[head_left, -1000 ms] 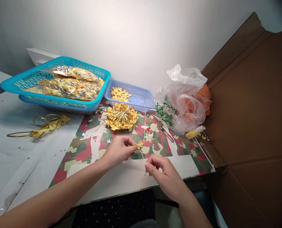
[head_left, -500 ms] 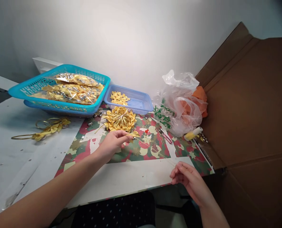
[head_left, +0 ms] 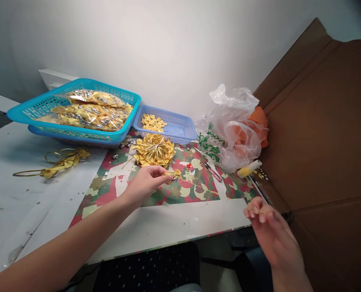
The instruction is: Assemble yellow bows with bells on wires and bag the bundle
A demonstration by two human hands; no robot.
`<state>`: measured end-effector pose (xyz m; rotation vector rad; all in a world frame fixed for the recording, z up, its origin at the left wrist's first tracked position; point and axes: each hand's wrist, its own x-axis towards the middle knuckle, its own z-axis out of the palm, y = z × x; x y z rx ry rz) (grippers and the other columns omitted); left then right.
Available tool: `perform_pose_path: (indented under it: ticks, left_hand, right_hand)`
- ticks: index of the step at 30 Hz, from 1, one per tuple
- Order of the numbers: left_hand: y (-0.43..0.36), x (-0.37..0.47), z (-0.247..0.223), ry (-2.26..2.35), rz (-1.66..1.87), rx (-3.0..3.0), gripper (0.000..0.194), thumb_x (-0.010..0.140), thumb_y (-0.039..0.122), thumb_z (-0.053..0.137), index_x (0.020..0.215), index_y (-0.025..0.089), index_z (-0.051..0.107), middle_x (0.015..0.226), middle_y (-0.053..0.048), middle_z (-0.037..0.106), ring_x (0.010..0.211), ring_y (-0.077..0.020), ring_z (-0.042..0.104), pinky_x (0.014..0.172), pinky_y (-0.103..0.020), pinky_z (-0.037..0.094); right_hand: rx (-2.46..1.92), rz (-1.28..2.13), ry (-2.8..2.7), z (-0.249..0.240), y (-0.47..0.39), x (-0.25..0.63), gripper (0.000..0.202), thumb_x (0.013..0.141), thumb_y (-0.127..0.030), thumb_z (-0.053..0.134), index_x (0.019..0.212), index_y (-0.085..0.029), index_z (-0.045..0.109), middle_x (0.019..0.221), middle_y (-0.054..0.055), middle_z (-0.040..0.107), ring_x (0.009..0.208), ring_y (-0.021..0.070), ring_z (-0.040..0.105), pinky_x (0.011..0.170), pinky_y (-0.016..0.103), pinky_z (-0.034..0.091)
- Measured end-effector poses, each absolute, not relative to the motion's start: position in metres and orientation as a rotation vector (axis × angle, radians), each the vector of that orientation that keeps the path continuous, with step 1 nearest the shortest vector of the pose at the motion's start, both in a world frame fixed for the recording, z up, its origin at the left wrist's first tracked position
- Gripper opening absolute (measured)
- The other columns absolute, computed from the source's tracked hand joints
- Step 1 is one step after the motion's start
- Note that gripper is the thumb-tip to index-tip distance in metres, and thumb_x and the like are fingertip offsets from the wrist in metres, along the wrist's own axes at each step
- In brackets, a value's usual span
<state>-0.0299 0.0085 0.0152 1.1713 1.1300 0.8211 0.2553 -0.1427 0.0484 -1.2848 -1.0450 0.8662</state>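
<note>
My left hand [head_left: 145,184] pinches a small gold ribbon bow [head_left: 174,173] above the Christmas-patterned wrapping paper [head_left: 180,190]. A thin gold thread [head_left: 212,190] runs from the bow down to the right, to my right hand [head_left: 270,229], whose fingertips are closed on its end near the table's front right corner. Just behind the bow lies a round pile of finished gold bows [head_left: 154,150].
A turquoise basket [head_left: 73,109] holds bags of gold bows at the back left. A small blue tray [head_left: 171,127] holds gold pieces. Pink snips [head_left: 213,172], a yellow thread spool [head_left: 248,168] and a plastic bag [head_left: 235,129] lie at right. A cardboard box [head_left: 323,134] walls off the right.
My right hand has drawn away from the bow, down and to the right, stretching the gold thread out. My left hand has stayed nearly still with the bow.
</note>
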Motion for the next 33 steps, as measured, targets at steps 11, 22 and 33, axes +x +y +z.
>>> perform_pose_path:
  ticks: [11, 22, 33]
  left_hand:
    - [0.001, -0.034, 0.029, 0.741, 0.775, 1.006, 0.019, 0.058, 0.029, 0.079, 0.056, 0.019, 0.064, 0.053, 0.002, 0.059, 0.049, -0.0090, 0.048, 0.050, -0.022, 0.039]
    - [-0.008, -0.038, 0.029, 0.504, 0.686, 0.985, 0.021, 0.058, 0.026, 0.082, 0.058, 0.019, 0.063, 0.059, 0.000, 0.064, 0.053, -0.0129, 0.057, 0.053, -0.027, 0.046]
    - [-0.012, -0.036, 0.026, 0.321, 0.439, 0.872, 0.033, 0.051, 0.039, 0.088, 0.057, 0.020, 0.063, 0.058, -0.002, 0.068, 0.056, -0.0187, 0.064, 0.059, -0.033, 0.050]
  right_hand:
    - [-1.640, 1.604, -0.932, 0.036, -0.163, 0.284, 0.040, 0.085, -0.055, 0.060, 0.069, -0.019, 0.051, 0.050, 0.001, 0.058, 0.040, 0.0121, 0.053, 0.043, 0.023, 0.042]
    - [-1.559, 1.591, -0.503, 0.018, -0.132, 0.285, 0.044, 0.073, -0.051, 0.073, 0.068, -0.021, 0.040, 0.047, -0.003, 0.059, 0.035, 0.0106, 0.054, 0.039, 0.019, 0.041]
    - [-1.522, 1.208, -0.597, 0.010, -0.072, 0.257, 0.048, 0.059, -0.039, 0.086, 0.068, -0.021, 0.043, 0.072, 0.001, 0.074, 0.071, 0.0166, 0.073, 0.064, 0.023, 0.054]
